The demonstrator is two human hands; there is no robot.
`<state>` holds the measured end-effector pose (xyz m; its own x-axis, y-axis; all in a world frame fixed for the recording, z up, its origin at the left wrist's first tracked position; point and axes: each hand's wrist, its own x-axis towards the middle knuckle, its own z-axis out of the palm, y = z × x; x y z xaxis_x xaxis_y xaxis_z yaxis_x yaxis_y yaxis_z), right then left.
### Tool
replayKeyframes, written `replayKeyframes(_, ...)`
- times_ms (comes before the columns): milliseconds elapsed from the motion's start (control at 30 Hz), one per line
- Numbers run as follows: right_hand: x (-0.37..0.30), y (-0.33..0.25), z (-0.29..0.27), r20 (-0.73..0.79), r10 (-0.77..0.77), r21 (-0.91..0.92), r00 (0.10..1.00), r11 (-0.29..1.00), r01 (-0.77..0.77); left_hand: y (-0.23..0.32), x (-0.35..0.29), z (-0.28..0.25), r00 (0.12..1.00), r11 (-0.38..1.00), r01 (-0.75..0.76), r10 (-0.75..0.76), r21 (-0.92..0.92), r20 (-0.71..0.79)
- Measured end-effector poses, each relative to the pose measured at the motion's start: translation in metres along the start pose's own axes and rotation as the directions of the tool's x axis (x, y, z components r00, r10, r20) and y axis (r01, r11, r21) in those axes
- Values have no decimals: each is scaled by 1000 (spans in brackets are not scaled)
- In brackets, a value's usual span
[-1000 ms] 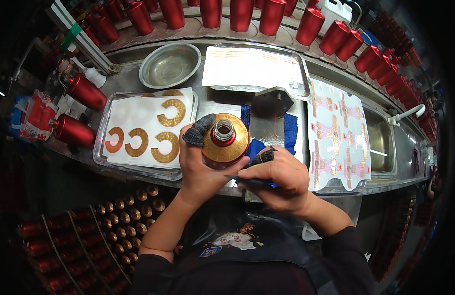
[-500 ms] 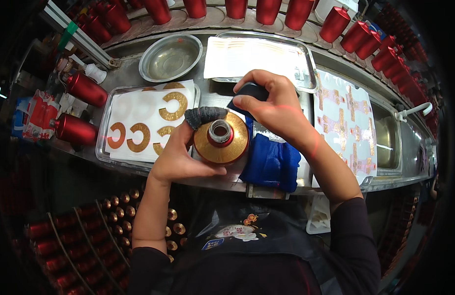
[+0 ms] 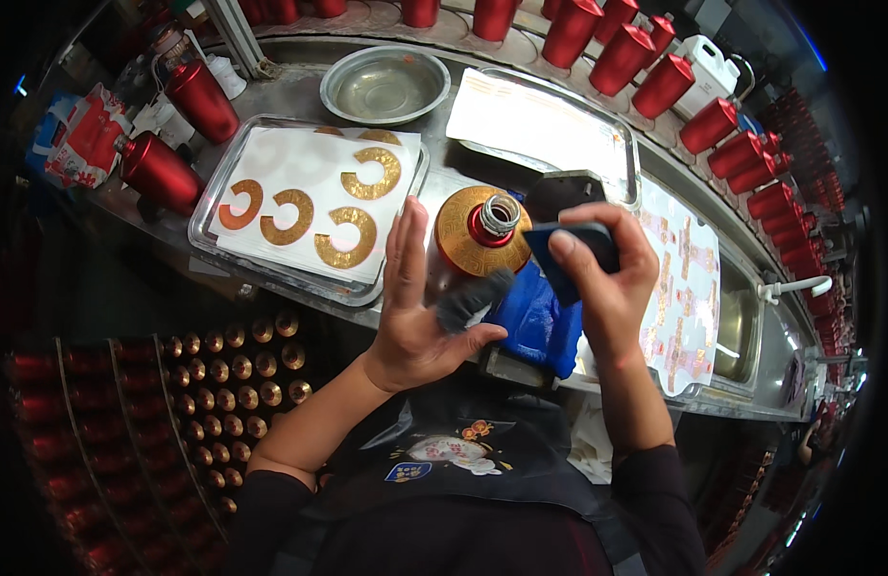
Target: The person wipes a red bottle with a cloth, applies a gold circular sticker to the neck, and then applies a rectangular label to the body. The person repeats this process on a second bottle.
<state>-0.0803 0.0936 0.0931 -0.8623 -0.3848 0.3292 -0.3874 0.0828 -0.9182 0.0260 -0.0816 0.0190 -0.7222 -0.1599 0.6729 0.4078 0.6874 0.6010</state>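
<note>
A red bottle with a gold decal round its shoulder (image 3: 460, 240) stands on the bench before me, its threaded neck uncapped. My left hand (image 3: 415, 326) is open beside the bottle, its fingers spread and a dark sleeve on one finger; whether that finger touches the bottle I cannot tell. Pinched in my right hand (image 3: 617, 274) is a flat dark blue scraper (image 3: 561, 267), right of the bottle's neck. Below it a folded blue cloth (image 3: 535, 326) lies at the bench's near edge. Behind the bottle is a black fixture (image 3: 559, 192), partly hidden.
On the left a metal tray (image 3: 206, 216) bears white sheets with gold C-shaped decals (image 3: 346, 238). A metal bowl (image 3: 386, 86), another tray (image 3: 628, 158), decal sheets (image 3: 679, 307) and a sink (image 3: 746, 336) surround the work spot. Red bottles (image 3: 569, 34) line a conveyor behind.
My left hand has let go of the bottle and spread its fingers, drawing nearer to me. The right hand with the scraper has come down to the bottle's right side. The view has shifted.
</note>
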Motion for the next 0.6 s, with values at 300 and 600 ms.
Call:
replayKeyframes(300, 36, 21, -9, 158, 82, -80, 984, 994, -70, -10, 28, 12, 952, 912, 294, -253, -286, 171)
replayKeyframes(600, 104, 13, 14, 538, 128, -52, 833, 992, -119, -42, 54, -13, 805, 711, 492, -152, -502, 574)
